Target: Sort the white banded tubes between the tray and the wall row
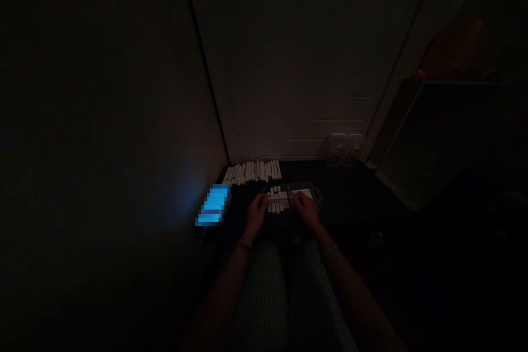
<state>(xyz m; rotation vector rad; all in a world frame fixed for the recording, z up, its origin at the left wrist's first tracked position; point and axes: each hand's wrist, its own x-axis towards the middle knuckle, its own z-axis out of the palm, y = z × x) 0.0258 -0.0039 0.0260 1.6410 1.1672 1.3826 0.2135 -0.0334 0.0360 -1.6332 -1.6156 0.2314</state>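
Head view: The left hand (258, 204) and the right hand (304, 206) are above the open clear case (287, 209), which lies on the dark counter (344, 198). A slim white item, apparently a marker (281, 198), spans the gap between them. The left hand is closed at its left end, with thumb and fingers pinched. The right hand is pinched in the same way near its right end; the exact finger contact is too dark to confirm. Gripping both ends likely holds the marker level and under control.

Several loaded markers (277, 209) lie side by side in the left part of the case, probably aligned this way to use its width. A white card (303, 193) lies in the right part, partly behind the right hand.

A row of loose markers (251, 172) lies behind and to the left, side by side, presumably so that each can be reached singly. The phone (213, 206), screen lit, is left of the left hand and may serve as a light source. Two clear containers (345, 151) stand upright near the wall (305, 121).
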